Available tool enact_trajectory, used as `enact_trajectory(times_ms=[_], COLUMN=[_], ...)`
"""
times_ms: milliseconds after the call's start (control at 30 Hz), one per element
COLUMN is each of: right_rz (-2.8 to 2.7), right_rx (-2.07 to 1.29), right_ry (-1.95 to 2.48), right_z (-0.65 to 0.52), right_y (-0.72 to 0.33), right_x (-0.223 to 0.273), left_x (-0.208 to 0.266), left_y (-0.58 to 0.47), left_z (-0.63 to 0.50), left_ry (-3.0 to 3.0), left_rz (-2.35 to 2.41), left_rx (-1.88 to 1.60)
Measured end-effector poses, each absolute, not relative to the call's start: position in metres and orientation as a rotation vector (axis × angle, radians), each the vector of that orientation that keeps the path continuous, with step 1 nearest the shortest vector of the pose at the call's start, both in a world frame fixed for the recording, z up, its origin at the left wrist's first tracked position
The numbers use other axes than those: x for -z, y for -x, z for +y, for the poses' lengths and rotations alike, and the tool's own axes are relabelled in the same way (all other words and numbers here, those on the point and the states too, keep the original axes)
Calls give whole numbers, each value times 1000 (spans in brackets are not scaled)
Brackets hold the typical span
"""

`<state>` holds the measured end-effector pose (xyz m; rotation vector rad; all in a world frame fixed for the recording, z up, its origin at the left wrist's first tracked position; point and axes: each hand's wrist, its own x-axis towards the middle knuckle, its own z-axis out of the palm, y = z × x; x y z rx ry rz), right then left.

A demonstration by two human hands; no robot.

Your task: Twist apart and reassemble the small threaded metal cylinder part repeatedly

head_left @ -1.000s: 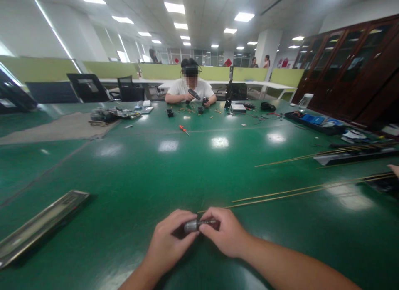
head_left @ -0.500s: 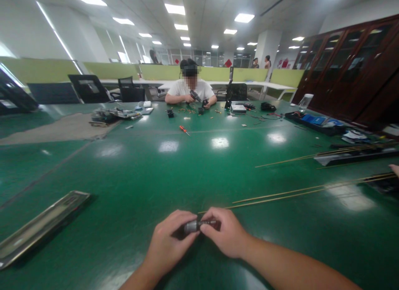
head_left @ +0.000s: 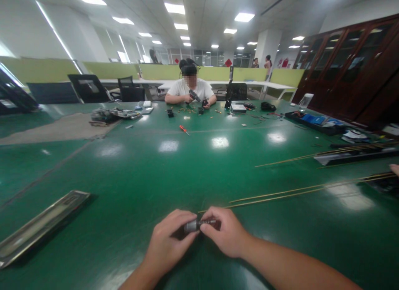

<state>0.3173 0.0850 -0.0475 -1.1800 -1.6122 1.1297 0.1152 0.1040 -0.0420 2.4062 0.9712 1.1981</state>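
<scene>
Left hand half curled, thumb and fingers pinching the thick grey end of a small cylindrical part. Right hand curled tighter, thumb and fingertips closed on the part's thinner, dark stem. Thumb tips just beside each other. Part lies crosswise at the near edge of view, roughly level, low over the green worktop; cannot tell whether it touches the surface.

Thin brass-coloured rods run from near the right hand off to the right, where another person's hand shows at the picture's edge. Long shallow metal tray at left, well apart from the hands. Orange-handled screwdriver farther up the worktop. Co-worker opposite, holding a power drill.

Lettering: marks on the white box and the red diamond sign too small to read
</scene>
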Motion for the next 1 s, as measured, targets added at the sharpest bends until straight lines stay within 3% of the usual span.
enact_trajectory(times_ms=[1000], right_rz=[-1565], right_rx=[-1178], right_ry=[1174], right_z=[86], right_y=[-318], right_x=[53], left_x=[42], left_y=[-113], left_z=[105], left_ry=[-2429], left_rz=[1014], left_rx=[-1194])
